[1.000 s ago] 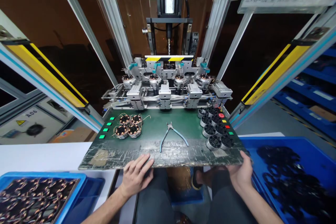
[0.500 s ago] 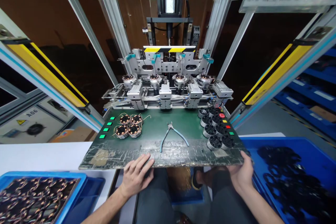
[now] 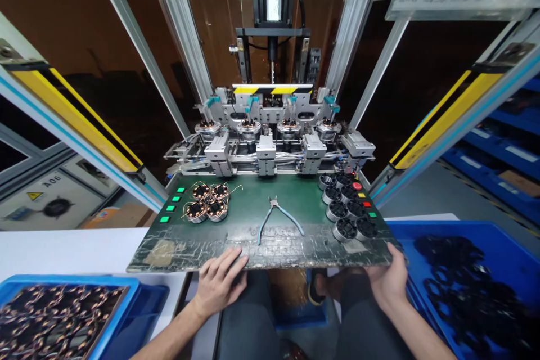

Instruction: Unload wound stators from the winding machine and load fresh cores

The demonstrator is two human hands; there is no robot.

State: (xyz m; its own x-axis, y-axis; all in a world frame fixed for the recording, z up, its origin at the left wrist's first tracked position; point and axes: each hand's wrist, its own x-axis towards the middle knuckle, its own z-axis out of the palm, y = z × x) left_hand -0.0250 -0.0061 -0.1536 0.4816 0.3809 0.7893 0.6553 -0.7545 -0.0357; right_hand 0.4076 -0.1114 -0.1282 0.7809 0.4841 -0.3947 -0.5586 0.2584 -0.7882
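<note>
- Left hand (image 3: 221, 282): loose, empty, on front edge of flat green bench (image 3: 240, 229).
- Right hand (image 3: 388, 282): front right corner; can't tell grip.
- Waiting, I think; reaching needs lifted hands.

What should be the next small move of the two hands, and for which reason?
Probably wait: let the left hand and right hand rest at the front edge of the green table rather than reach in. The striped bar sits lower than half a second ago, so it seems in motion, near the four round holders.
</note>
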